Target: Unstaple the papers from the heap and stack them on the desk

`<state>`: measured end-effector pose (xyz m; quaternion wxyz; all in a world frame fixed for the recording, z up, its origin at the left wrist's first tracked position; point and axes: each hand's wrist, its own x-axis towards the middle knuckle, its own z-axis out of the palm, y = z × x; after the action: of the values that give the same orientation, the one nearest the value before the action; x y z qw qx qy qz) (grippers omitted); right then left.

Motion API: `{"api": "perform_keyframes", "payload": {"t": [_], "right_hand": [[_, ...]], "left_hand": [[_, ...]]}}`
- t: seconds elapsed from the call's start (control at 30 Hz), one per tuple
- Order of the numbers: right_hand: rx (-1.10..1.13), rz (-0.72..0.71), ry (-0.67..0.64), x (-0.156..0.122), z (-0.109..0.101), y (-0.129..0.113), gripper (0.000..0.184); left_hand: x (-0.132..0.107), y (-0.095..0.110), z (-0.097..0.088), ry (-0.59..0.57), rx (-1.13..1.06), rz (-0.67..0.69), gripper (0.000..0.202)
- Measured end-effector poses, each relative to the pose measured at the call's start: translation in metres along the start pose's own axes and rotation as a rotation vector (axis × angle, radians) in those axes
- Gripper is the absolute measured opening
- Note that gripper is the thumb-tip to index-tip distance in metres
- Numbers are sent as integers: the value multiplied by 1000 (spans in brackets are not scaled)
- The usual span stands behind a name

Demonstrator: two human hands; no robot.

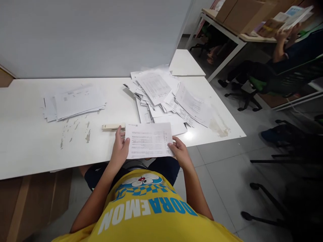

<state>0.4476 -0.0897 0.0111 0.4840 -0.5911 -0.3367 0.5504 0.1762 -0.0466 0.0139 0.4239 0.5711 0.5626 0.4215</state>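
Note:
A printed sheet of paper (149,141) is held flat over the table's front edge, close to my lap. My left hand (120,145) grips its left edge, thumb on top and fingers beneath. On the opposite edge my right hand (179,150) pinches it the same way. Just behind my left fingers lies a cream-coloured, narrow box-like object (110,127), partly covered by the hand; its kind is unclear. Beyond the sheet spreads a messy heap of printed papers (156,89). To the left sits a neater stack of papers (75,102).
The white table (30,134) bears grey smudges and ends at a right corner above the tiled floor. A grey partition (88,37) stands along its back. At right, another person sits in an office chair (292,79) beside a desk with cardboard boxes (242,15).

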Motion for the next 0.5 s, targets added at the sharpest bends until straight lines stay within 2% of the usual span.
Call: {"api": "perform_keyframes", "payload": {"t": [0.07,0.13,0.27,0.37,0.5], "right_hand": [[-8,8,47,1,2,-1,55],[-33,3,61,3,4,-3,54],[-47,-4,7,10,10,-10,51],[-45,0,-48,15,11,-12,47],[-102,2,-80,14,7,-11,44]], "left_hand": [[-3,1,-2,4,171,27,57],[-5,4,-4,18,385,121,46],[-9,10,-10,89,689,292,41],[-10,12,-20,117,799,283,41],[-10,13,-33,152,818,283,43]]}}
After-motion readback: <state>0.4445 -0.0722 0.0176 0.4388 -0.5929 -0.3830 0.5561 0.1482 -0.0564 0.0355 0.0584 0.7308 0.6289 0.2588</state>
